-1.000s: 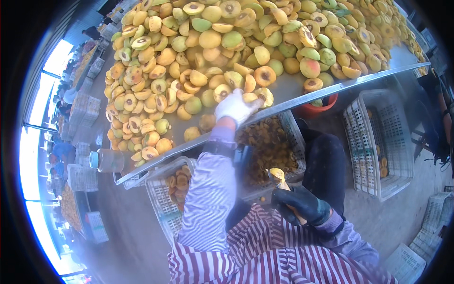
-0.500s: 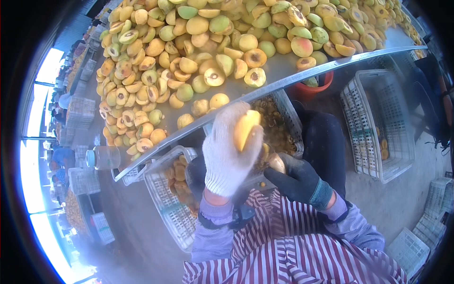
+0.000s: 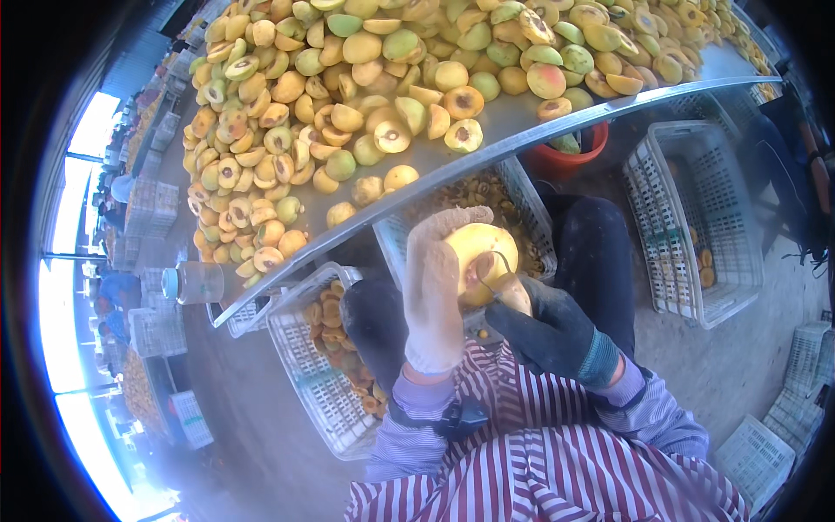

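In a white glove, my left hand [image 3: 430, 291] holds a yellow peach half [image 3: 483, 239] with its cut face and brown stone hollow turned to the right. My right hand [image 3: 552, 331], in a dark glove with a green cuff, is closed round the light, rounded handle of a pitting tool [image 3: 515, 297]. The tool's thin curved metal end lies against the hollow of the fruit. Both hands meet in front of my striped apron, just short of the table edge. Many peach halves [image 3: 348, 117] lie heaped on the metal table [image 3: 435, 170] beyond.
Below the table edge stands a crate of scraps [image 3: 526, 204]. A crate with fruit pieces [image 3: 304, 383] is by my left leg. To the right are a red bucket [image 3: 570, 161] and a white crate [image 3: 644, 204]. A clear jar [image 3: 198, 284] sits at the table's left corner.
My left hand has come down and right, turning the peach half so its cut face shows. The tool now touches its hollow; before, it was below the fruit.
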A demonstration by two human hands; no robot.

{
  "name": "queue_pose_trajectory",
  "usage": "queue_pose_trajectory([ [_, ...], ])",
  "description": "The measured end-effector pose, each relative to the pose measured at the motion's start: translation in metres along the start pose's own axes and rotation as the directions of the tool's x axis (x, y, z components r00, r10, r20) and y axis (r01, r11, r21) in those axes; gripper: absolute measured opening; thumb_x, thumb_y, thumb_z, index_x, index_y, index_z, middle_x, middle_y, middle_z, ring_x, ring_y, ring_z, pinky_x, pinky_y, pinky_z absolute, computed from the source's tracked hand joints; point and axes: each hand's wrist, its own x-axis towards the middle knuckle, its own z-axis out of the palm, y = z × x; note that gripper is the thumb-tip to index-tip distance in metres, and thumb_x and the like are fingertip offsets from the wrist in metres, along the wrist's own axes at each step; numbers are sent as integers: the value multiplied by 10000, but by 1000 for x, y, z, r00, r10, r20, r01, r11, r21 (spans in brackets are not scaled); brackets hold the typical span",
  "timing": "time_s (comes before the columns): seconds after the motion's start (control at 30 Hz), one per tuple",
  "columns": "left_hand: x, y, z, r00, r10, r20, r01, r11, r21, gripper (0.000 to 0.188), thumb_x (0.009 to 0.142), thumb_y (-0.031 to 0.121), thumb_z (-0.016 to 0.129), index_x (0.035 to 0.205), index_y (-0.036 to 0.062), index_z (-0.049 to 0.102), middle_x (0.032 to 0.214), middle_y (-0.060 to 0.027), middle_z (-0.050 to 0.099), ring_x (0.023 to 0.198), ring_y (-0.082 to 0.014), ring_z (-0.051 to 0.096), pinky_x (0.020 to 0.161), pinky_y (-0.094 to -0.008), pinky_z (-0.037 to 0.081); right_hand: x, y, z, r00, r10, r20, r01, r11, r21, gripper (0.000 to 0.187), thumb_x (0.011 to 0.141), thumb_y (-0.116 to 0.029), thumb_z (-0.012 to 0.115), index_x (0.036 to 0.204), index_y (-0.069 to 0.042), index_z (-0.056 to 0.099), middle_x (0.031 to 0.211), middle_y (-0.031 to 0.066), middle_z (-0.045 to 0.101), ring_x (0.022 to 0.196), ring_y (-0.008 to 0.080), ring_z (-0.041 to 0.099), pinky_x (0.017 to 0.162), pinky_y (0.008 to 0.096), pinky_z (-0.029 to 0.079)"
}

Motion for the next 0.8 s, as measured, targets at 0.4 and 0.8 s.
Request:
queue_pose_trajectory([
  [0.4,-7,-1,13,936,347,50,-344,881,324,283,902,69,462,1165,-20,514,1129,-166,546,1005,-235,556,876,-325,453,-9,-22,-13,936,285,208,-322,930,176,234,939,-247,498,943,-23,566,584,-3,514,429,51,468,373,192,340],
  [0.8,8,13,16,821,478,313,-571,690,445,307,804,47,600,1108,8,574,1137,-220,556,986,-355,590,830,-376,485,-13,2,-29,887,85,453,-347,771,534,399,975,-319,420,776,5,541,501,30,482,332,84,423,321,198,335],
])
